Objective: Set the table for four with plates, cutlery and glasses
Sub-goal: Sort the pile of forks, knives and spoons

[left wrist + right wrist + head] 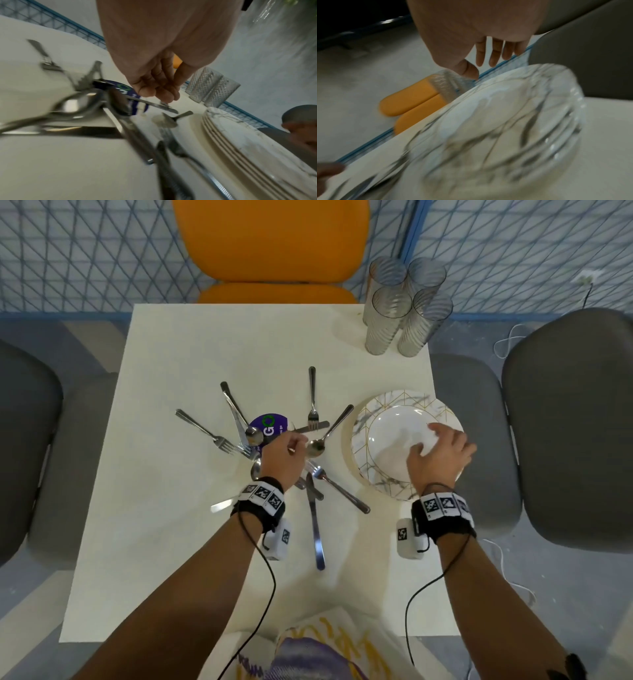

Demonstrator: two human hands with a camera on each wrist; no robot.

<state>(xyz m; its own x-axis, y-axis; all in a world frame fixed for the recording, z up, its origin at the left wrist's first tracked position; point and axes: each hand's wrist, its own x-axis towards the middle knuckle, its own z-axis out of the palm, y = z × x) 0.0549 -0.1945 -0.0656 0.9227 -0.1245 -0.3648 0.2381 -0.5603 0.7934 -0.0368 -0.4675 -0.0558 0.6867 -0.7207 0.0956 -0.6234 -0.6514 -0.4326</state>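
Both hands low over unsorted tableware; no place set yet.

Head: left hand [282, 455] over cutlery pile [274, 446] at counter [164, 508] centre; plate stack [383, 419] at 3 o'clock, four glasses [406, 306] at 1 o'clock, grouped for handing out.
Left wrist: fingers [159, 86] curled, grip contents unclear.
Right wrist: right hand [481, 44] open, fingers straight above top plate [496, 121].

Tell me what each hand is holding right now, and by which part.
Nothing is clearly held. The left hand hovers over the cutlery, its loosely curled fingers closed on nothing. The right hand is spread open over the plates.
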